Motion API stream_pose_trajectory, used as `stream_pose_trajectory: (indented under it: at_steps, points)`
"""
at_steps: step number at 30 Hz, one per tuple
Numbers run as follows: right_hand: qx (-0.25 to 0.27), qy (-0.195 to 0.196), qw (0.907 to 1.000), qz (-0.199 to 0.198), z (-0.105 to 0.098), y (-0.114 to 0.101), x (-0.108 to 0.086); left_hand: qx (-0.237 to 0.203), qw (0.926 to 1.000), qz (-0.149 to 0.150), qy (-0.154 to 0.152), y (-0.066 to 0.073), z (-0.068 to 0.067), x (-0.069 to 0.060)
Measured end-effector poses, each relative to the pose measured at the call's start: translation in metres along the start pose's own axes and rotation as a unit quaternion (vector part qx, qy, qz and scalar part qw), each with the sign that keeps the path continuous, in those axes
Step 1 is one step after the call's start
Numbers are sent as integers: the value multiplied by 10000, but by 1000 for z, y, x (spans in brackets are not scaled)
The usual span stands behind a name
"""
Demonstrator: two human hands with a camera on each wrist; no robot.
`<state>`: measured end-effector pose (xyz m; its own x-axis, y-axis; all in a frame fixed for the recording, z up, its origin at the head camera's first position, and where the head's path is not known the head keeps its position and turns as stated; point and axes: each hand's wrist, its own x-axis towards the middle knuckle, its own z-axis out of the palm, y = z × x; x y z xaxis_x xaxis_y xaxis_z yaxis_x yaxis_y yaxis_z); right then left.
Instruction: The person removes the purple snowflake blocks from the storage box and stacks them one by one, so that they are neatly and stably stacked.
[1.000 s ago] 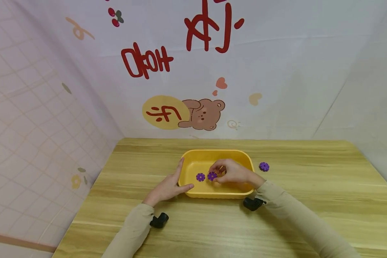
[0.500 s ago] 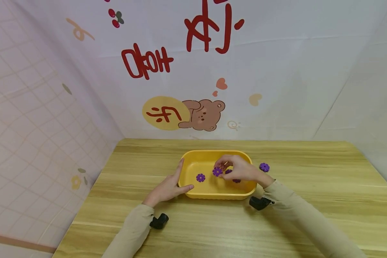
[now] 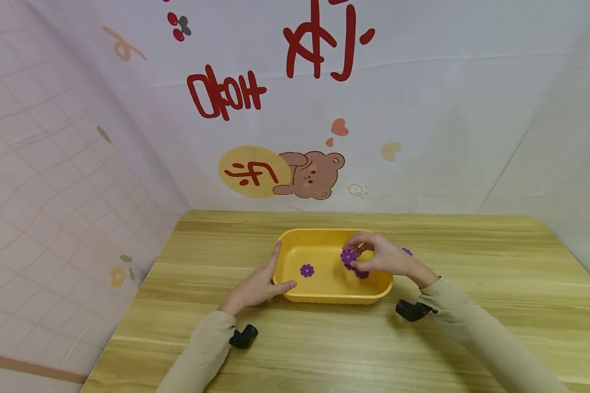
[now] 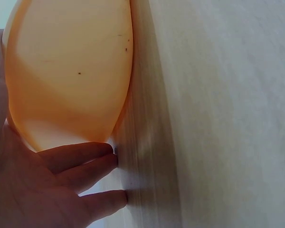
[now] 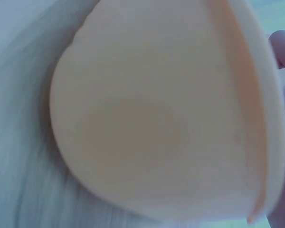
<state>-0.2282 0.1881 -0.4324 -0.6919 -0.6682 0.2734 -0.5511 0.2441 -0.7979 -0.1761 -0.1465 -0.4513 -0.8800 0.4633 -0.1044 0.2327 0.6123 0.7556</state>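
Observation:
In the head view a yellow plastic bin (image 3: 326, 299) sits on the table. My left hand (image 3: 257, 285) rests against its left end, the thumb reaching over the front rim and the fingers extended along the outside wall. The left wrist view shows those fingers (image 4: 80, 161) touching the bin. My right hand (image 3: 381, 256), above the bin's right part, pinches a purple snowflake disc (image 3: 348, 257) between thumb and fingertips. Just below it, more purple discs (image 3: 362, 274) lie partly hidden by the hand. A lone purple disc (image 3: 307, 271) lies flat at the bin's left.
Outside the bin, beyond my right hand, a purple disc (image 3: 407, 251) on the wooden table (image 3: 324, 349) is mostly covered from view. A printed white cloth (image 3: 423, 109) hangs behind the table. The right wrist view is filled by the bin's outer wall (image 5: 147, 118).
My right hand has lifted its purple disc from beside the lone one and carried it right, over the other discs in the bin. The left hand stays in place.

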Motion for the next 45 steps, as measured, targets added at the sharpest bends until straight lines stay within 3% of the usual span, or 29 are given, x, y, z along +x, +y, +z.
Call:
stream_pose_trajectory:
  at_steps: [19, 24, 29, 35, 45]
  points:
    - [-167, 513, 9983, -214, -31, 11, -28, -5, 10000, -85, 27, -1, 0, 0]
    - [-255, 745, 9969, -47, -38, 21, -41, 8, 9999, -97, 30, -1, 1, 0]
    - [-134, 878, 9959, 171, -43, 11, -50, -15, 10000, -96, 14, 0, 1, 0]
    - [-406, 1048, 9935, 207, -51, 36, -61, -2, 10000, -86, 2, 0, 1, 1]
    - [-739, 1039, 9912, 344, -65, 57, -77, 40, 10000, 21, -33, -2, 1, 1]
